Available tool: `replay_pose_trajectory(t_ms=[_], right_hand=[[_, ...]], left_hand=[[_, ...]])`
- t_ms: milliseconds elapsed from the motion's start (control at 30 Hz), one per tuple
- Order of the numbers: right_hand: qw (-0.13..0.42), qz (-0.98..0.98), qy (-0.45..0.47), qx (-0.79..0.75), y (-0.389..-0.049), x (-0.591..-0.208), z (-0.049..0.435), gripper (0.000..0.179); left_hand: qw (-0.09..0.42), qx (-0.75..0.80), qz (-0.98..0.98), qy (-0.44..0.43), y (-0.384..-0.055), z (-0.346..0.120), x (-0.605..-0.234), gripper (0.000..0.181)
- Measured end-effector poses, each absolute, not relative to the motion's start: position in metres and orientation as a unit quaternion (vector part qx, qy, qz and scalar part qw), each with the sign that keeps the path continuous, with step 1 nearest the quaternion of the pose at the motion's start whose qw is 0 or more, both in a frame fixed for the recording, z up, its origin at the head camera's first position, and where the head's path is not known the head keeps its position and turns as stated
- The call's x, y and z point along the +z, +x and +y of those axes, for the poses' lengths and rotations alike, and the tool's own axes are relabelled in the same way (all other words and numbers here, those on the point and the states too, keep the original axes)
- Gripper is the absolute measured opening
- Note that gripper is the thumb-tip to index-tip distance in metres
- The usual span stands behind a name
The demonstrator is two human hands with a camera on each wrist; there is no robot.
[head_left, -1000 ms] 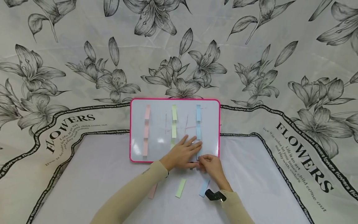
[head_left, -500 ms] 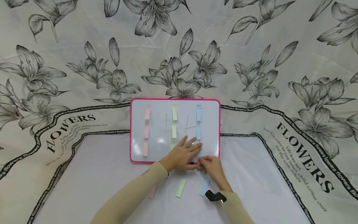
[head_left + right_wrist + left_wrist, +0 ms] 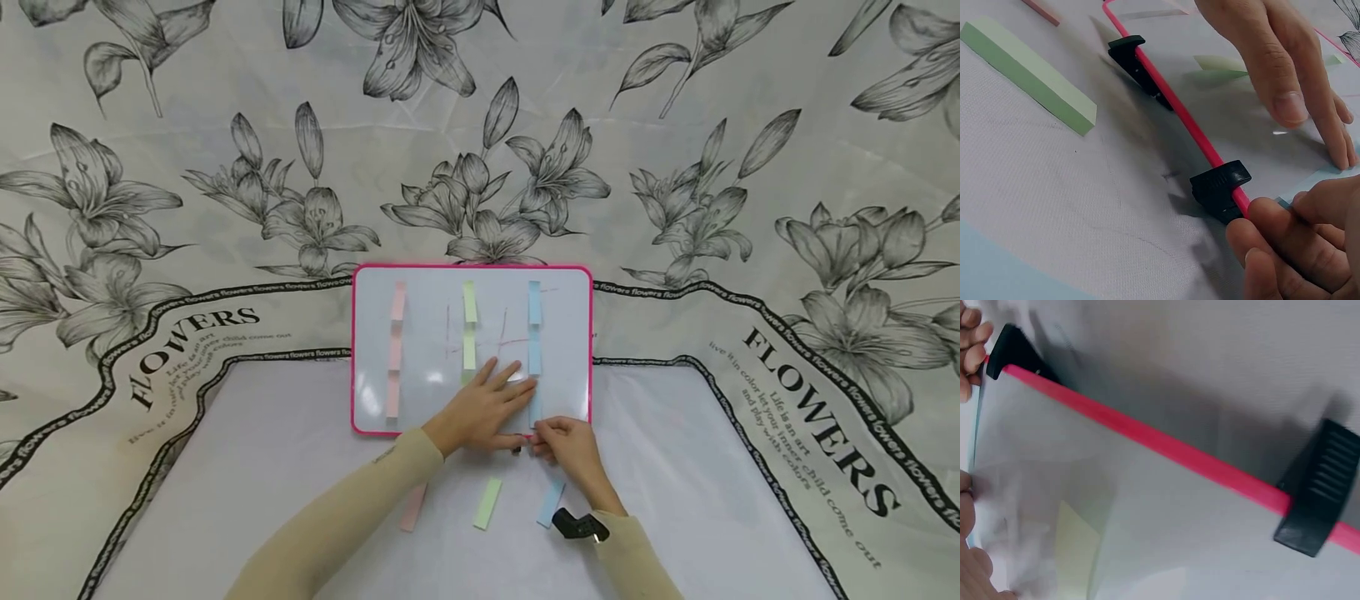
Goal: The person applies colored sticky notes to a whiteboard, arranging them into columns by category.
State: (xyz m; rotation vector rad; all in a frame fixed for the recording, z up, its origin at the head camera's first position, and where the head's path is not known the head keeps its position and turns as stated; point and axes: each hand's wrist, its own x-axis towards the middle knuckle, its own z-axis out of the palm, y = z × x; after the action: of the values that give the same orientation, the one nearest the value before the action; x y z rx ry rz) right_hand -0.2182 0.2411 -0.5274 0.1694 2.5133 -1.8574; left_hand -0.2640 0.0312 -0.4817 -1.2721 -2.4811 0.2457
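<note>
A whiteboard (image 3: 566, 333) with a pink rim stands tilted on the table, bearing columns of pink sticky notes (image 3: 394, 348), green sticky notes (image 3: 469, 304) and blue sticky notes (image 3: 534, 304). My left hand (image 3: 480, 414) lies over its lower middle with fingers spread, fingertips at the lowest blue sticky note (image 3: 536, 408). It partly covers the lowest green note. At the bottom rim, my right hand (image 3: 570, 446) pinches the lower end of that lowest blue note between thumb and finger. In the right wrist view, the thumb presses on the blue paper's corner beside a black clip (image 3: 1222, 181).
In front of the board lie a pink sticky pad (image 3: 414, 508), a green sticky pad (image 3: 487, 504) and a blue sticky pad (image 3: 551, 504), partly behind the right wrist's black device (image 3: 579, 525). Another black clip (image 3: 1319, 487) grips the lower rim. A flower-patterned cloth (image 3: 675, 250) hangs behind.
My left hand has slid slightly left, its fingertips drawing back from the blue column. My right hand keeps its pinch at the bottom rim. The view has shifted a little.
</note>
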Motion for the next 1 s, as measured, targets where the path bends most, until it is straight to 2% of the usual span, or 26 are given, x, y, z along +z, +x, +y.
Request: replay_pose_trajectory(t_ms=[167, 300, 500, 600, 1000], right_hand=[[0.008, 0.804, 0.054, -0.593, -0.219, -0.527, 0.240, 0.023], [0.006, 0.806, 0.052, -0.590, -0.218, -0.526, 0.240, 0.024], [0.009, 0.801, 0.049, -0.596, -0.218, -0.526, 0.240, 0.021], [0.009, 0.801, 0.050, -0.596, -0.219, -0.527, 0.240, 0.021], [0.006, 0.803, 0.050, -0.594, -0.217, -0.527, 0.241, 0.022]], left_hand=[[0.177, 0.094, -0.869, -0.452, -0.263, 0.032, -0.486, 0.087], [0.160, 0.107, -0.862, -0.468, -0.261, 0.031, -0.493, 0.087], [0.145, 0.094, -0.886, -0.431, -0.267, 0.033, -0.484, 0.089], [0.142, 0.089, -0.880, -0.444, -0.265, 0.034, -0.483, 0.088], [0.161, 0.097, -0.862, -0.470, -0.264, 0.026, -0.483, 0.085]])
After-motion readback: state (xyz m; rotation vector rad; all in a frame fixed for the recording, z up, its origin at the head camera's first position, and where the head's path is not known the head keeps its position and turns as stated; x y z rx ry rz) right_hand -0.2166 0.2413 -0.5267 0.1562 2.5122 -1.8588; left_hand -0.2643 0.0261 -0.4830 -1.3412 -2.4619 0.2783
